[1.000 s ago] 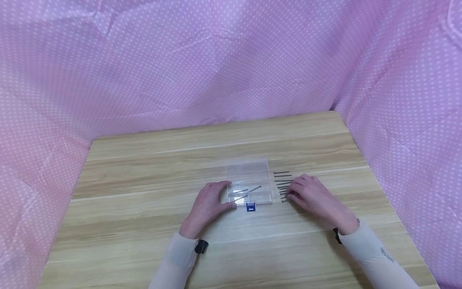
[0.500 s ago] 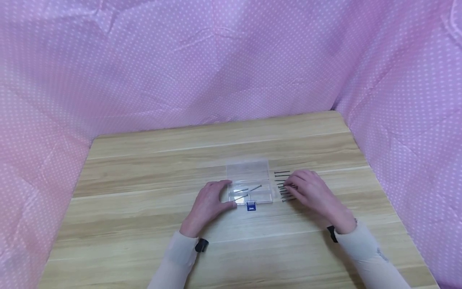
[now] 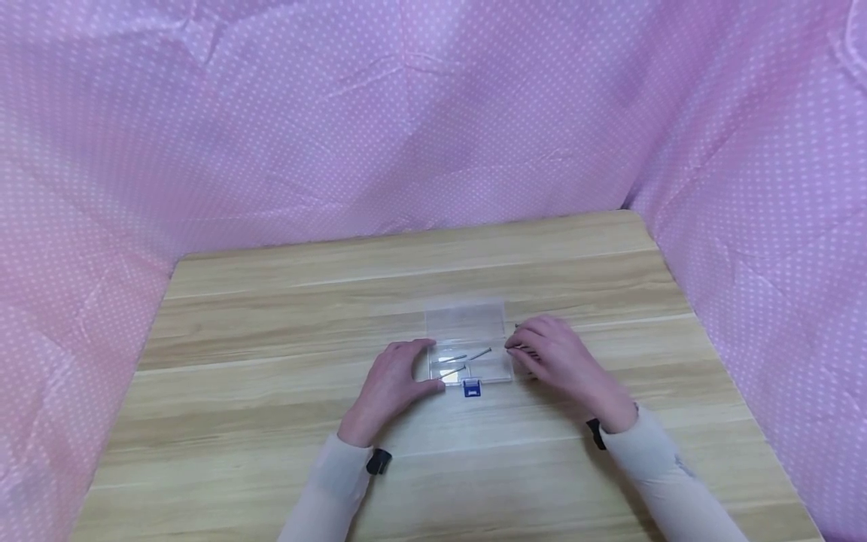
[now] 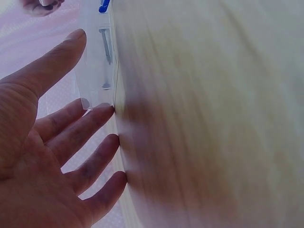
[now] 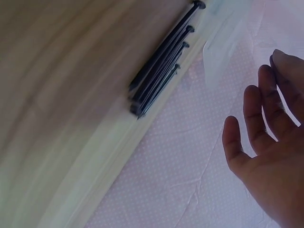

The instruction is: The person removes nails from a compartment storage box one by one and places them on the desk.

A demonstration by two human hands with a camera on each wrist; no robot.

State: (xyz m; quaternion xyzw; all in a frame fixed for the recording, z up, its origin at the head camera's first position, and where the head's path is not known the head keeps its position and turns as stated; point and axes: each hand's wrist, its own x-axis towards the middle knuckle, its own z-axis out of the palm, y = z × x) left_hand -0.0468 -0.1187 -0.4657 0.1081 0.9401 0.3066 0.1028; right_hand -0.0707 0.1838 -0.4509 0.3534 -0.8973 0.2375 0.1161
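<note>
A clear plastic box (image 3: 491, 373) lies with its lid (image 3: 465, 320) folded back and its blue latch (image 3: 471, 388) toward me. Three nails (image 3: 481, 353) rest inside it. My left hand (image 3: 387, 388) holds the box's left end, thumb at the front corner and fingers at the back. Just right of the box, my right hand (image 3: 561, 360) has thumb and forefinger pinched together on a nail, mostly hidden by the fingers. Beneath that hand, several dark nails (image 5: 164, 59) lie side by side on the table, heads toward the box.
The wood-grain table (image 3: 271, 339) reaches back to a pink dotted cloth (image 3: 406, 135), which also hangs along both sides. Black wrist straps show at the left cuff (image 3: 332, 470) and the right cuff (image 3: 637, 436).
My right hand has risen from the row of nails and moved left toward the box with a nail pinched. The left hand and the box have stayed put.
</note>
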